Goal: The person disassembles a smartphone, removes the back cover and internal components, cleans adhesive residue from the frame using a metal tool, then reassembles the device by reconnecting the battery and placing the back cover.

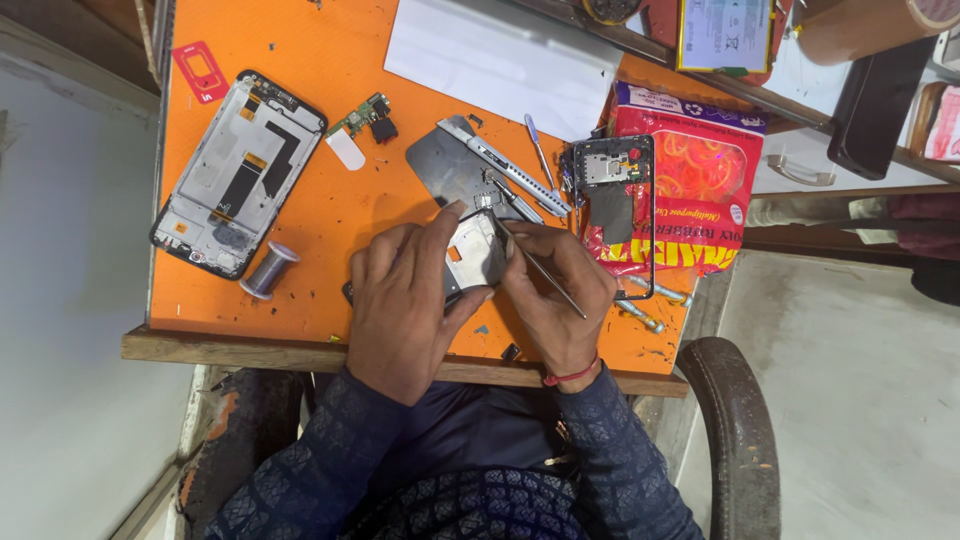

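Left hand (405,305) covered most of the phone (470,250) beneath it; lower edge and left side hidden. Right hand (555,300) hid the rear end of the thin tool (540,268); its tip on the board was too small to make out. Small parts by the tweezers (515,175) were too tiny to tell apart. White sheet (500,55) was cut off by the top edge. Rubber-band bag (700,180) was partly hidden behind the black frame (615,215). Chair (735,430) ran off the bottom edge.
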